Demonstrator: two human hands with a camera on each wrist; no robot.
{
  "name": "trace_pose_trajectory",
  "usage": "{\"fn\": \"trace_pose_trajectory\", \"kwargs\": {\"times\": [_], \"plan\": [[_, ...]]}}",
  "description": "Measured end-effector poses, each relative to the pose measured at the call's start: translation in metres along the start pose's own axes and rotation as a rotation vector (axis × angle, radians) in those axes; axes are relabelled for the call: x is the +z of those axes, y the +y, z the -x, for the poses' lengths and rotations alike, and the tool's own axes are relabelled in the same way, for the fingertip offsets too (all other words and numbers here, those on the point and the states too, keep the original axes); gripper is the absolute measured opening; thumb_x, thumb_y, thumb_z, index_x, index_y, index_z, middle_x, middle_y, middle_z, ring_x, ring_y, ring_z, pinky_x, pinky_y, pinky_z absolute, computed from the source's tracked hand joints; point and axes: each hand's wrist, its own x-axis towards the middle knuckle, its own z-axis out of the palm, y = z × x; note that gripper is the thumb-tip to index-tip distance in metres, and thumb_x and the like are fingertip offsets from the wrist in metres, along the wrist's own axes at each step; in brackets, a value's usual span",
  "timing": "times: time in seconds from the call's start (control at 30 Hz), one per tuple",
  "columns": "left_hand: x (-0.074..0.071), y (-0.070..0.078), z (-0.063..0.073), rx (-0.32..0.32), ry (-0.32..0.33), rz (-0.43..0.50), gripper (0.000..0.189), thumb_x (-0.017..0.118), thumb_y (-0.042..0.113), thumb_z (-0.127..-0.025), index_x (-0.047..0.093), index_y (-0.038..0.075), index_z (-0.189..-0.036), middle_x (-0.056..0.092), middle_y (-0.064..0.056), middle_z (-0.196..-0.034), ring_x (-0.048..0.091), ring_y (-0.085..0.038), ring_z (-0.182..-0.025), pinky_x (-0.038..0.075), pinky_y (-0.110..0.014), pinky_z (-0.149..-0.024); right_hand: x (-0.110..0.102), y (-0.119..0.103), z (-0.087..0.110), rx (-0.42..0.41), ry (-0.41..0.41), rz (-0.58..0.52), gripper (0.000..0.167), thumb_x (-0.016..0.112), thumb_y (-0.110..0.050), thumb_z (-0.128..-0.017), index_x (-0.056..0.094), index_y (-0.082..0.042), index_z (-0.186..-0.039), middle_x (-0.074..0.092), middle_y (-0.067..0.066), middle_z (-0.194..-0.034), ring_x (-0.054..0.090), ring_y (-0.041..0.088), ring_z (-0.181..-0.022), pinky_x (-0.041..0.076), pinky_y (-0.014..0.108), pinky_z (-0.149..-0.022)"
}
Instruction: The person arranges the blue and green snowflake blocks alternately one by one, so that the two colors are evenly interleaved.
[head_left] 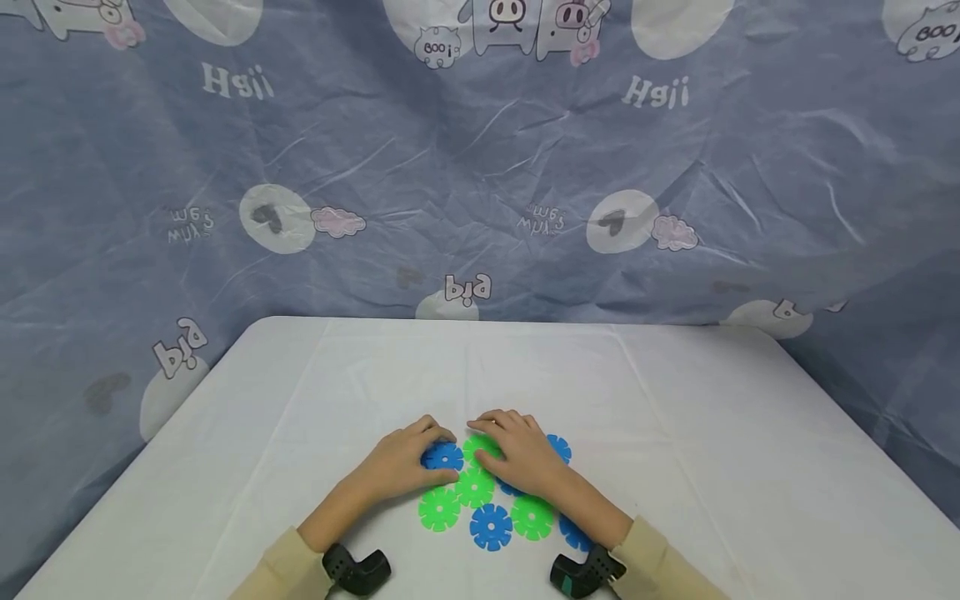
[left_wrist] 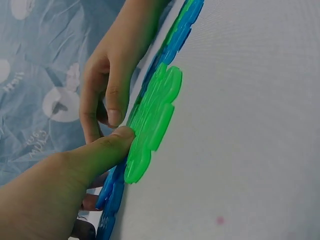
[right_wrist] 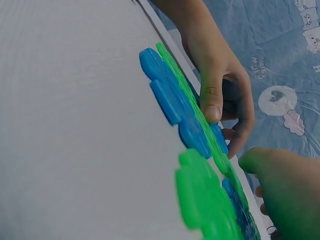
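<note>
Blue disc, where?
Far left among the discs on the table; the left hand curves its fingers round it; whether the right hand grips, I cannot tell
Risk?
Notched, it may snag the neighbouring green disc, dragging both

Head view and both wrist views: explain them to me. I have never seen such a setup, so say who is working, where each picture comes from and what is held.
No robot is at work here: a person works bare-handed. The wide picture comes from a camera worn on the head, looking forward and down. The other two come from a camera on each wrist, looking low across the white table. On it lie flat, notched discs, some blue, some green. The left hand has its fingers bent round a blue disc. The right hand is at a green disc; whether it grips that one, I cannot tell.
</note>
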Motion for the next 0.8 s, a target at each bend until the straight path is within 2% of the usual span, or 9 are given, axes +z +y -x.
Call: {"fn": "trace_pose_trajectory", "kwargs": {"times": [0.17,0.33,0.47,0.6,0.8], "plan": [[0.003,-0.002,-0.001,-0.017,0.005,0.071,0.05,0.062,0.057,-0.075,0.057,0.023,-0.112,0.053,0.007,-0.101,0.052,-0.007,-0.081,0.044,-0.029,-0.072,0.002,0.001,0.001,0.025,-0.021,-0.024,0.04,0.057,-0.034,-0.086,0.055,-0.021,-0.124,0.055,0.002,-0.119,0.051,0.021,-0.109,0.042,0.041,-0.089],[0.007,-0.004,-0.001,-0.092,0.045,0.218,0.052,0.066,0.049,-0.076,0.051,0.02,-0.116,0.058,0.001,-0.111,0.056,-0.014,-0.095,0.045,-0.038,-0.081,0.003,0.002,0.002,0.058,-0.038,-0.097,0.041,0.058,-0.032,-0.086,0.054,-0.019,-0.125,0.054,0.004,-0.118,0.055,0.022,-0.104,0.046,0.041,-0.085],[0.01,-0.006,0.0,-0.135,0.064,0.277,0.048,0.066,0.046,-0.077,0.048,0.023,-0.115,0.059,-0.003,-0.113,0.056,-0.017,-0.099,0.045,-0.043,-0.085,0.005,0.004,0.003,0.074,-0.055,-0.117,0.043,0.057,-0.035,-0.087,0.053,-0.019,-0.127,0.053,0.003,-0.119,0.055,0.022,-0.104,0.046,0.042,-0.086],[0.011,-0.007,-0.001,-0.148,0.069,0.322,0.043,0.065,0.043,-0.079,0.047,0.025,-0.114,0.059,-0.002,-0.104,0.055,-0.014,-0.088,0.046,-0.039,-0.077,0.007,0.005,0.003,0.077,-0.065,-0.124,0.045,0.055,-0.039,-0.087,0.052,-0.019,-0.128,0.053,0.003,-0.12,0.053,0.022,-0.107,0.044,0.042,-0.088],[0.011,-0.007,-0.003,-0.137,0.063,0.411,0.038,0.063,0.037,-0.082,0.047,0.023,-0.114,0.054,0.002,-0.085,0.048,-0.01,-0.07,0.04,-0.026,-0.063,0.006,0.007,0.004,0.074,-0.086,-0.114,0.047,0.055,-0.043,-0.086,0.053,-0.019,-0.126,0.052,0.003,-0.12,0.051,0.022,-0.109,0.042,0.043,-0.09]]}}
